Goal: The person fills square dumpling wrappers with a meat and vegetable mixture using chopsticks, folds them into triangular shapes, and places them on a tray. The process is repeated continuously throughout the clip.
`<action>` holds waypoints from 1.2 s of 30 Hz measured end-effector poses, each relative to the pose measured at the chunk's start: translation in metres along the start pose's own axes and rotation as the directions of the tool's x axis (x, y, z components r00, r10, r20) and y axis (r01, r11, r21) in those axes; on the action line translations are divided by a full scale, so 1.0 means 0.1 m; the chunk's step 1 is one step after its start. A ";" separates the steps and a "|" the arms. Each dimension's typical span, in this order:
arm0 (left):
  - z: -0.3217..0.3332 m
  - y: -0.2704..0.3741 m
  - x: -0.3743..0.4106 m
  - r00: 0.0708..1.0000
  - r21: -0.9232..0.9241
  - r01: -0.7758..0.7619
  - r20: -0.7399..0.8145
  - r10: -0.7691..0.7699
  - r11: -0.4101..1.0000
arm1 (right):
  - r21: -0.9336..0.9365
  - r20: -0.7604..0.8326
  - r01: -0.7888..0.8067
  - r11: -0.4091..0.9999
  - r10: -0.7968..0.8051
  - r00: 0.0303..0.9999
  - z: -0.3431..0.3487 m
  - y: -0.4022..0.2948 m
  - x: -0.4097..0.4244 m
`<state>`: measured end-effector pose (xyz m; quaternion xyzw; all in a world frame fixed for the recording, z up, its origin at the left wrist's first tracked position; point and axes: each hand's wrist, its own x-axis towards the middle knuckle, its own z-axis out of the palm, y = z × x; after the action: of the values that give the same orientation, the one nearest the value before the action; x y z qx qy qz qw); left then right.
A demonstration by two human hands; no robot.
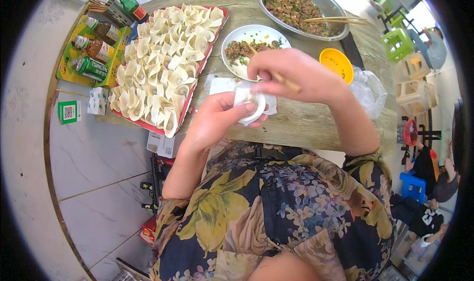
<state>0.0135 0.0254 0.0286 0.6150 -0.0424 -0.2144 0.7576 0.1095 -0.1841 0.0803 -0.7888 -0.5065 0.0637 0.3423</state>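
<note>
My left hand (222, 114) holds a pale wonton wrapper (254, 112), partly folded, with the thumb pressed on it. Above it, my right hand (289, 73) grips wooden chopsticks (284, 81), and its blurred fingertips are at the wrapper's upper edge. Just beyond the hands, a white plate (255, 33) bears minced meat filling (237, 51) with chopped green herbs. Flat wrappers (219, 85) lie on the table below the plate, partly hidden by my hands. To the left, a red-rimmed tray (202, 73) is covered with rows of folded wontons (159, 62).
A steel bowl of filling (296, 10) with chopsticks across its rim stands at the back. On the right are a yellow bowl (336, 64) and a clear plastic bag (366, 92). Bottles, a Tsingtao can (92, 68) and a tissue pack (97, 101) line the left. People sit far right.
</note>
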 end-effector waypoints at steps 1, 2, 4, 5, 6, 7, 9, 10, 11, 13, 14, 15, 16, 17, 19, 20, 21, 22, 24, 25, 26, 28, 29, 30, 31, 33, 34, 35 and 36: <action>-0.01 0.01 -0.01 1.000 -0.007 0.006 -0.011 -0.006 1.000 | 0.064 -0.098 0.029 0.998 -0.023 0.995 0.00 0.03 -0.01; -0.02 -0.02 -0.01 0.997 -0.032 -0.018 -0.079 0.015 0.999 | 0.124 -0.197 0.065 0.990 -0.040 0.980 0.00 0.05 -0.02; -0.03 -0.06 -0.01 0.980 0.048 -0.045 -0.190 0.054 0.998 | 0.055 -0.242 0.048 0.997 -0.034 0.970 0.16 0.06 -0.03; -0.03 -0.06 -0.01 0.967 0.090 -0.056 -0.244 0.076 0.994 | 0.022 -0.265 0.039 0.999 -0.032 0.964 0.25 0.06 -0.03; 0.03 -0.08 0.00 0.945 0.078 -0.113 -0.300 0.131 0.991 | 0.012 -0.231 0.031 0.999 -0.027 0.973 0.32 0.07 -0.04; 0.05 -0.09 0.00 0.938 0.134 -0.118 -0.309 0.155 0.984 | 0.016 -0.243 0.038 0.999 -0.033 0.969 0.37 0.07 -0.05; 0.07 -0.09 0.02 0.925 0.245 -0.128 -0.320 0.205 0.961 | 0.022 -0.268 0.050 0.998 -0.043 0.963 0.46 0.09 -0.08; 0.02 -0.12 0.06 0.928 0.415 -0.132 -0.267 0.259 0.900 | 0.000 -0.313 0.077 0.997 -0.073 0.947 0.48 0.12 -0.12; 0.01 -0.12 0.04 0.918 0.427 -0.130 -0.290 0.272 0.895 | 0.017 -0.339 0.097 0.995 -0.085 0.937 0.55 0.12 -0.11; 0.08 -0.11 0.03 0.899 0.440 -0.145 -0.315 0.304 0.886 | 0.027 -0.389 0.123 0.992 -0.102 0.915 0.61 0.13 -0.07; 0.09 -0.13 0.04 0.891 0.442 -0.131 -0.340 0.300 0.888 | 0.023 -0.394 0.125 0.992 -0.106 0.913 0.62 0.16 -0.07; 0.07 -0.17 0.05 0.886 0.446 -0.107 -0.363 0.289 0.889 | 0.026 -0.404 0.123 0.992 -0.102 0.909 0.69 0.19 -0.06; 0.09 -0.15 0.06 0.894 0.432 -0.095 -0.359 0.268 0.897 | 0.036 -0.409 0.126 0.991 -0.101 0.907 0.74 0.21 -0.07; 0.09 -0.16 0.10 0.905 0.438 -0.090 -0.339 0.257 0.894 | 0.001 -0.447 0.114 0.994 -0.101 0.889 0.77 0.23 -0.10; 0.05 -0.17 0.12 0.908 0.451 -0.064 -0.345 0.240 0.890 | -0.050 -0.498 0.125 0.991 -0.134 0.857 0.83 0.27 -0.07; 0.04 -0.19 0.16 0.911 0.443 -0.073 -0.336 0.241 0.893 | -0.064 -0.514 0.104 0.992 -0.122 0.849 0.84 0.29 -0.09; 0.01 -0.24 0.17 0.921 0.424 -0.083 -0.313 0.232 0.902 | -0.073 -0.517 0.101 0.992 -0.124 0.847 0.86 0.30 -0.09; -0.03 -0.28 0.18 0.921 0.410 -0.092 -0.311 0.234 0.908 | -0.077 -0.513 0.122 0.990 -0.144 0.846 0.88 0.31 -0.04; -0.04 -0.34 0.14 0.923 0.379 -0.068 -0.328 0.202 0.923 | -0.103 -0.481 0.076 0.992 -0.117 0.869 0.87 0.26 -0.09; -0.02 -0.35 0.14 0.920 0.360 -0.042 -0.350 0.176 0.932 | -0.139 -0.495 0.067 0.988 -0.128 0.859 0.90 0.27 -0.08; -0.02 -0.31 0.17 0.931 0.312 -0.049 -0.330 0.157 0.949 | -0.177 -0.511 0.051 0.983 -0.136 0.849 0.92 0.27 -0.08; -0.03 -0.32 0.22 0.917 0.236 -0.117 -0.348 0.196 0.965 | -0.126 -0.474 0.059 0.990 -0.113 0.873 0.87 0.29 -0.04; 0.00 -0.38 0.20 0.899 0.209 -0.173 -0.367 0.241 0.963 | -0.120 -0.478 0.045 0.992 -0.097 0.873 0.88 0.26 -0.07; -0.03 -0.43 0.19 0.882 0.223 -0.199 -0.383 0.273 0.954 | -0.124 -0.485 0.032 0.992 -0.088 0.870 0.90 0.27 -0.04; -0.04 -0.46 0.21 0.870 0.233 -0.233 -0.384 0.309 0.944 | -0.114 -0.464 0.052 0.992 -0.099 0.880 0.90 0.26 -0.03; -0.08 -0.45 0.16 0.862 0.276 -0.242 -0.379 0.336 0.930 | -0.109 -0.429 0.067 0.992 -0.108 0.897 0.89 0.23 -0.03; -0.08 -0.43 0.14 0.868 0.308 -0.216 -0.375 0.327 0.926 | -0.122 -0.422 0.079 0.989 -0.124 0.898 0.90 0.24 -0.03; -0.09 -0.42 0.12 0.874 0.340 -0.190 -0.369 0.316 0.921 | -0.131 -0.424 0.095 0.987 -0.143 0.894 0.91 0.23 0.01; -0.08 -0.42 0.11 0.877 0.310 -0.174 -0.383 0.290 0.935 | -0.142 -0.428 0.096 0.985 -0.149 0.891 0.92 0.22 0.01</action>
<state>0.0150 0.0224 -0.0158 0.7329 0.0201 0.0245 0.6795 0.0851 -0.1453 -0.0026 -0.7682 -0.4683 -0.1663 0.4036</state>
